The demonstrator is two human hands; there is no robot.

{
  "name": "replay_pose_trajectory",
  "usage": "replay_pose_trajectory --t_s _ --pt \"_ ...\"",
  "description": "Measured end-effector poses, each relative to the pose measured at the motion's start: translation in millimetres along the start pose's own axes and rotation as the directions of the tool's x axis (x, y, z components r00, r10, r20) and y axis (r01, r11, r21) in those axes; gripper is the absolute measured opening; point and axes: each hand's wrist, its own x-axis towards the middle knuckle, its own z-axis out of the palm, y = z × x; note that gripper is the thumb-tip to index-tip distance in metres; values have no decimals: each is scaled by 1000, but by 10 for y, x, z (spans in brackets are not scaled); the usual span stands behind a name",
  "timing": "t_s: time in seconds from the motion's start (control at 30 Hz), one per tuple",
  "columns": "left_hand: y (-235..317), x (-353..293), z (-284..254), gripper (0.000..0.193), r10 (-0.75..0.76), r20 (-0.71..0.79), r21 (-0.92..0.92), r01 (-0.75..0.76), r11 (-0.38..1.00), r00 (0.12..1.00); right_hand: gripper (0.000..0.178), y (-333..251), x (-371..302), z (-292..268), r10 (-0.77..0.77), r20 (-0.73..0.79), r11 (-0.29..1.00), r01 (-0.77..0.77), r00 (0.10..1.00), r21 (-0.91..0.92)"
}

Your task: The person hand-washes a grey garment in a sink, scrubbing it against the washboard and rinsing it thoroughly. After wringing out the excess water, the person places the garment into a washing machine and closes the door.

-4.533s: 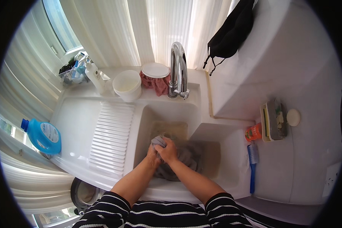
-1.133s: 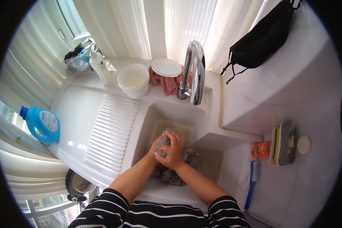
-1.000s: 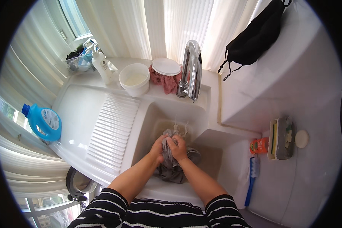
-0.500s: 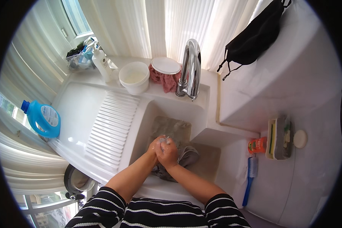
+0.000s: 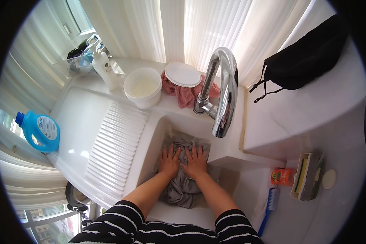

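Both of my hands are down in the white sink [image 5: 150, 142], which holds cloudy water. A wet grey cloth [image 5: 179, 189], bunched and wrinkled, lies along the basin between and below them. My left hand [image 5: 169, 162] rests on its left side with the fingers spread. On the other side, my right hand [image 5: 194, 163] lies flat on the cloth, its fingers also apart. The thumbs point toward each other over the fabric. What kind of cloth it is, I cannot tell.
A chrome faucet [image 5: 225, 93] arches over the sink's far right. Left lies a ridged washboard [image 5: 116, 140], with a blue detergent bottle [image 5: 42, 131] beyond. A white tub [image 5: 143, 87], pump bottle [image 5: 105, 70] and pink cloth [image 5: 185, 95] stand behind. A blue brush [image 5: 269, 209] lies right.
My hands were clasped together above the water; now they have parted and lie flat on the grey cloth. The cloth is spread farther up the basin. The view has shifted slightly.
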Motion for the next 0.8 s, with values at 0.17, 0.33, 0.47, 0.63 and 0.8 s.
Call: replay_pose_trajectory --t_s 0.17,0.33,0.47,0.63,0.8 --pt "-110 195 112 50 50 121 1 -51 999 991 79 104 225 274 15 215 987 -49 976 150" --pt "-122 328 -181 60 -196 186 -447 260 856 963 79 -17 141 -407 -44 -44 998 46 998 51" --pt "216 115 51 69 -664 -100 -512 534 673 741 74 -195 16 -46 394 88 846 -398 915 354" --pt "189 199 -648 56 -228 822 -544 604 -582 521 55 -455 -234 -614 118 90 589 -143 989 795" --pt "-107 -23 -571 31 154 679 -442 568 -695 718 42 -207 -476 -976 -206 208 -72 -227 956 971"
